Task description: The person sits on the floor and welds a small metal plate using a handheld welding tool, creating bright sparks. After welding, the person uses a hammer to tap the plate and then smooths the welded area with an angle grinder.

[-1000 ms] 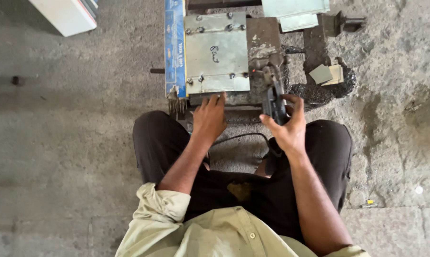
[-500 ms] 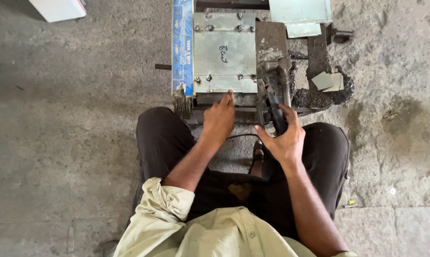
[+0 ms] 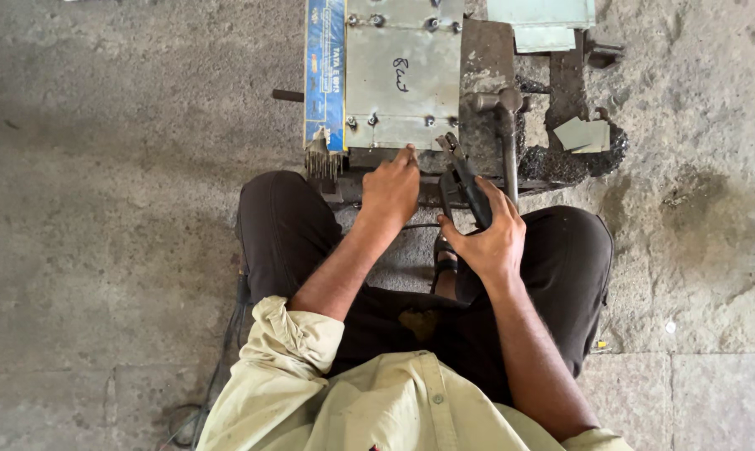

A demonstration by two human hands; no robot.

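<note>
Floor: rough grey concrete floor (image 3: pixel 127 209), with the person sitting on it, knees apart.
Work: grey sheet-metal box with bolts and a blue strip down its left edge (image 3: pixel 402 79), just ahead of the knees.
Left hand (image 3: pixel 391 190): fingertips on the box's near edge, fingers curled loosely.
Right hand (image 3: pixel 487 242): closed around dark-handled pliers (image 3: pixel 463 185); long axis runs up and slightly left, nose pointing at the box corner, seemingly just short of it.
Beside: 1 steel hammer (image 3: pixel 504 134), head away, handle toward the person.

Dark-handled pliers (image 3: pixel 465 185) sit upright in the right hand (image 3: pixel 487 238), nose tipped toward the grey metal sheet (image 3: pixel 402 75). That sheet lies flat, bolts along its edges, with the left hand (image 3: pixel 390 188) touching its near edge.
</note>
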